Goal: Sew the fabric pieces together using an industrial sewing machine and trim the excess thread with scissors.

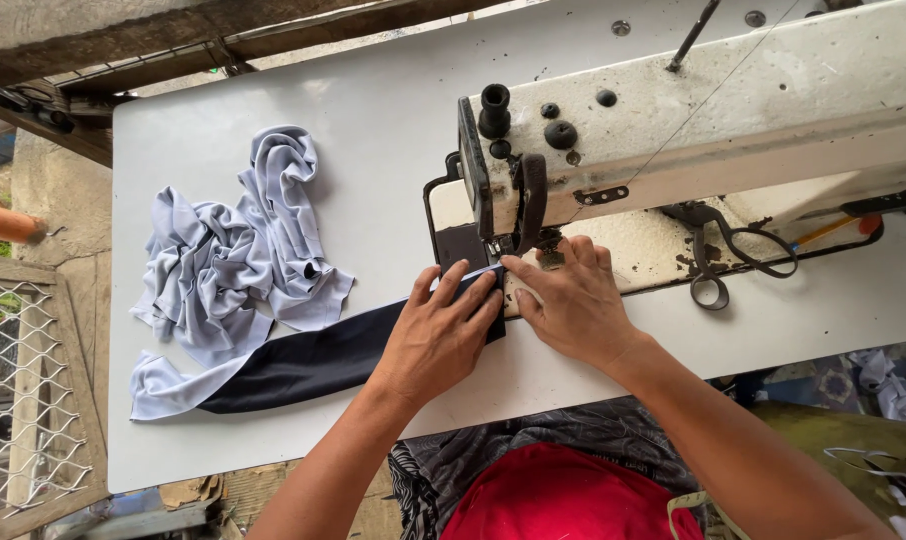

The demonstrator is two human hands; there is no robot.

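Fingers of the left hand [438, 335] and right hand [571, 300] lie spread flat, pressing the dark fabric strip [303, 365], centre frame on the tabletop [393, 110]; soft, limp, light, best held flat near its edge.

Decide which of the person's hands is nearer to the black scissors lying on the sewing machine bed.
Right. The right hand rests just left of the scissors, with a gap between them. The left hand lies farther left, flat on the dark fabric strip.
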